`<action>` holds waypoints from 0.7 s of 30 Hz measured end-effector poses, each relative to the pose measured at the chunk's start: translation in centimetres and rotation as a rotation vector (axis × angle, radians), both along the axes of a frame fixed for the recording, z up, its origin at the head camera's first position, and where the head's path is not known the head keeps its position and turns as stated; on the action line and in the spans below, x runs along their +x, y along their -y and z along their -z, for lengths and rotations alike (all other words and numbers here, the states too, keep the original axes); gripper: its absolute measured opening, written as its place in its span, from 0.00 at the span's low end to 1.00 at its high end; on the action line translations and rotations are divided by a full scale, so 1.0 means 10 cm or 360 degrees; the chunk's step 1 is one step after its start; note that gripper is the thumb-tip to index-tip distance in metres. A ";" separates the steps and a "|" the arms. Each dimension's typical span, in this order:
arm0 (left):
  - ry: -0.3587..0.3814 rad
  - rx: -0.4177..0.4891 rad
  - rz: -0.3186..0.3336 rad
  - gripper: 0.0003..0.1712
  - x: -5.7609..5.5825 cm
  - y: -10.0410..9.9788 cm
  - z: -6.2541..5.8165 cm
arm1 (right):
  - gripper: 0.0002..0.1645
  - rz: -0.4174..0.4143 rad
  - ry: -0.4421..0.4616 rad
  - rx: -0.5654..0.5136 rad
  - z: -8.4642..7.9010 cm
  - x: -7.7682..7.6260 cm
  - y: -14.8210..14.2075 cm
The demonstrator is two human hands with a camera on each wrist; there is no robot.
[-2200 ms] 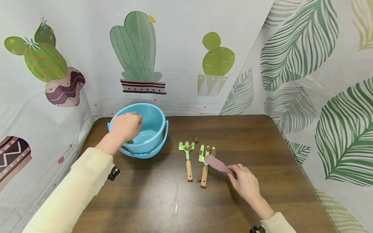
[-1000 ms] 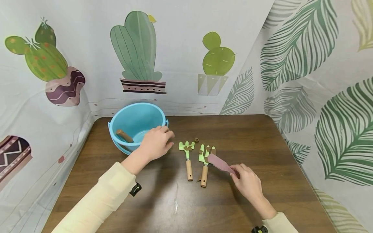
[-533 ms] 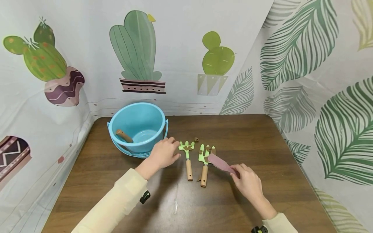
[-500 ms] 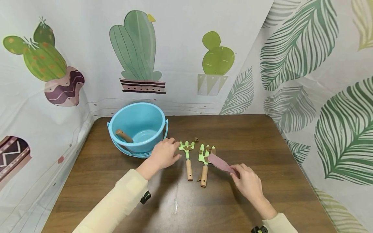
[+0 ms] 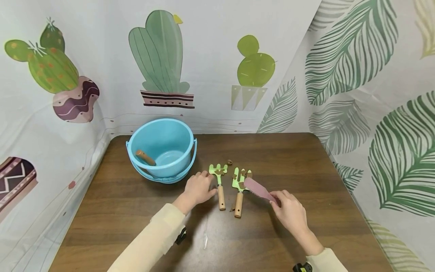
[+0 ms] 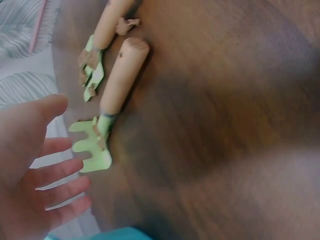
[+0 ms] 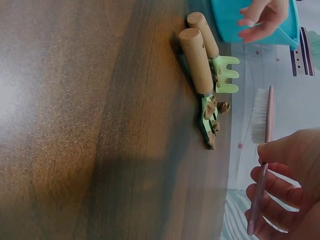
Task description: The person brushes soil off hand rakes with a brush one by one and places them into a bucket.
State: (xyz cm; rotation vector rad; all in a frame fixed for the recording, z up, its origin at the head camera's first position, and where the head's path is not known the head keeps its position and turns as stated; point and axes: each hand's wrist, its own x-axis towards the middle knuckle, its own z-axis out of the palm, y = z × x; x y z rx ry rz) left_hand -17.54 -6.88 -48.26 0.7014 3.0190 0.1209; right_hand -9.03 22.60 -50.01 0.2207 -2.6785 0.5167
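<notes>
My left hand [image 5: 198,189] is beside a small hand rake [image 5: 221,197] with green tines and a wooden handle. In the left wrist view its fingers are spread and slightly bent, with nothing between them. Farther right lies a green hand fork [image 5: 238,204], also wooden-handled; brown crumbs cling to both tools. My right hand [image 5: 290,211] holds a pink brush [image 5: 258,189] by its handle, the head overlapping the fork's tines in the head view. In the right wrist view the white bristles [image 7: 259,117] face the tools.
A light blue bucket [image 5: 185,169] stands at the back left with its handle lowered toward the front, and a wooden tool handle [image 5: 145,158] leans inside. Brown bits [image 5: 229,162] lie on the table [image 5: 289,158]. A patterned cloth [image 5: 210,75] hangs behind.
My left hand has come out from over the bucket and moved right and nearer to the rake; the wooden handle now shows in the bucket. The right hand with the brush has barely shifted.
</notes>
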 end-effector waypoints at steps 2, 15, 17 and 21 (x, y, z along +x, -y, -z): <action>0.0027 0.0000 -0.0034 0.24 0.00 -0.04 0.05 | 0.15 0.0005 0.0006 -0.0006 0.00 0.00 0.00; 0.0174 -0.0010 -0.0268 0.42 0.06 -0.28 0.31 | 0.15 0.0024 0.0041 -0.0011 0.01 0.00 -0.01; 0.0191 -0.0008 -0.0295 0.43 0.07 -0.32 0.34 | 0.15 0.0026 0.0042 -0.0013 0.01 0.00 -0.01; 0.0238 0.0006 -0.0378 0.43 0.09 -0.38 0.38 | 0.15 0.0030 0.0035 -0.0018 0.01 -0.01 -0.01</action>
